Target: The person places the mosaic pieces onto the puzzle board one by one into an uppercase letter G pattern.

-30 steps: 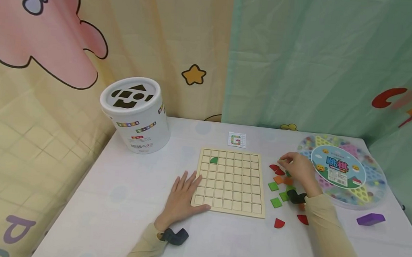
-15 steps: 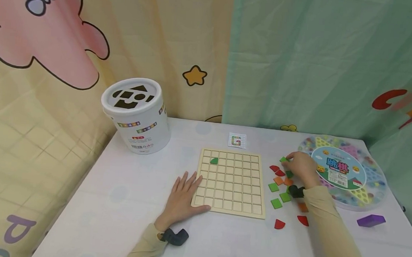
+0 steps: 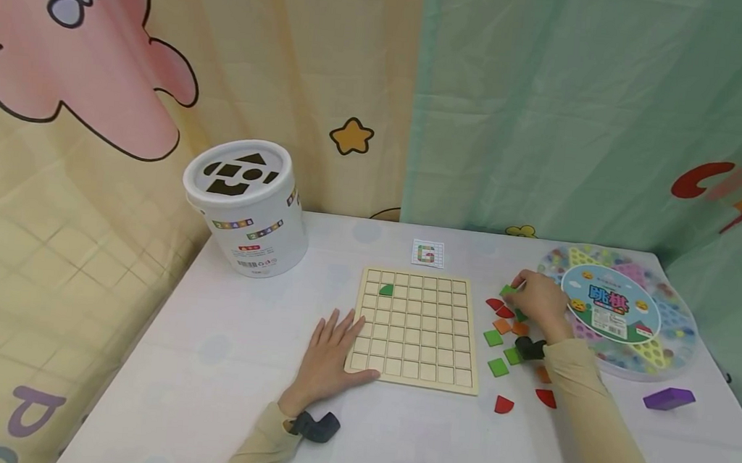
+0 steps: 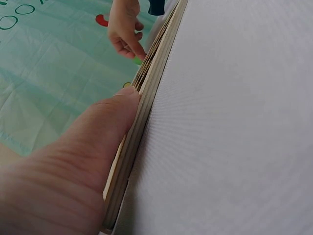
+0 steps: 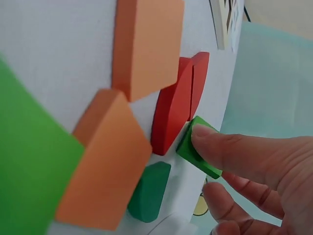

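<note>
My left hand [image 3: 328,362] rests with spread fingers on the lower left edge of a wooden grid board [image 3: 422,330]. Its thumb [image 4: 112,112] lies along the board's edge in the left wrist view. One dark green quarter-round piece [image 3: 387,289] sits in a square near the board's upper left. Right of the board, my right hand [image 3: 538,299] pinches a green square tile [image 5: 198,152], the thumb on its upper face. Red quarter-round pieces [image 5: 171,112] are right beside that tile. Orange pieces [image 5: 105,166] and a dark green piece [image 5: 149,191] lie closer to the wrist camera.
A small pattern card [image 3: 427,253] lies behind the board. The white bucket [image 3: 254,215] with a shape-cut lid stands at back left. Right of my right hand are a round Chinese checkers box [image 3: 610,301] and a purple block [image 3: 668,399]. Several green squares [image 3: 498,367] lie scattered nearby.
My right hand comes to show a green tile at its fingertips, which was not visible a second ago. Since half a second ago it has shifted slightly. The left hand stays put.
</note>
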Available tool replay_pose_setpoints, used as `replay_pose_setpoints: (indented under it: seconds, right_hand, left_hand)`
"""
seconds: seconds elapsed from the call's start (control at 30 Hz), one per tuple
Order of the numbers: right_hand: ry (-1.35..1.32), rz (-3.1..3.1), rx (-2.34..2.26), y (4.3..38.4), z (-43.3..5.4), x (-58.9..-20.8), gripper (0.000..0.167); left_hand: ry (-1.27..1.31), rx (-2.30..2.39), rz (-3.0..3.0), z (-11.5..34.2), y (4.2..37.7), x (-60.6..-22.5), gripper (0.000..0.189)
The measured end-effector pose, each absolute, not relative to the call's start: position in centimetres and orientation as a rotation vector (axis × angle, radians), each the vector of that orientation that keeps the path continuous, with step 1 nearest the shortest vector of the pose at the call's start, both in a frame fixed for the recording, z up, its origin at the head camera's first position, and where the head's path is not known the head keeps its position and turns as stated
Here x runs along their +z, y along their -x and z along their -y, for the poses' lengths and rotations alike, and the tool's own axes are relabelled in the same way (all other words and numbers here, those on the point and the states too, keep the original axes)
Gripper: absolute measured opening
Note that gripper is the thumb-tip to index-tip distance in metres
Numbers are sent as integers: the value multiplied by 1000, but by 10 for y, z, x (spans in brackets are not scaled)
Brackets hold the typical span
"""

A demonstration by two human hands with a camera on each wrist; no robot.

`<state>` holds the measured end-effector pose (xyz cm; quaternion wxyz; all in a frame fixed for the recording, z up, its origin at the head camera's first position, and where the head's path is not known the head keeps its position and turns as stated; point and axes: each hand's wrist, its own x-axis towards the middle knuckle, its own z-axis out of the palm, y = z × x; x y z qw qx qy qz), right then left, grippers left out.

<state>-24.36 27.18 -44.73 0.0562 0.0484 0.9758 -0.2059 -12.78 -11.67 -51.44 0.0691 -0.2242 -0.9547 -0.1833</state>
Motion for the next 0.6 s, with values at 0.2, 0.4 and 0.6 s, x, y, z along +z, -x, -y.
replay_pose_setpoints:
  seconds: [0.2, 0.4, 0.6]
  right_hand:
    - [-97, -2980, -659, 240, -270, -448, 22]
    - [-7, -3070, -698, 233, -259, -447, 21]
    - [156, -3152, -785, 229, -235, -446, 18]
  left_hand:
    - [662, -553, 2890, 117, 128, -517, 97]
    - [655, -533, 2907, 117, 128, -517, 98]
    - [653, -521, 2907, 117, 128, -516, 98]
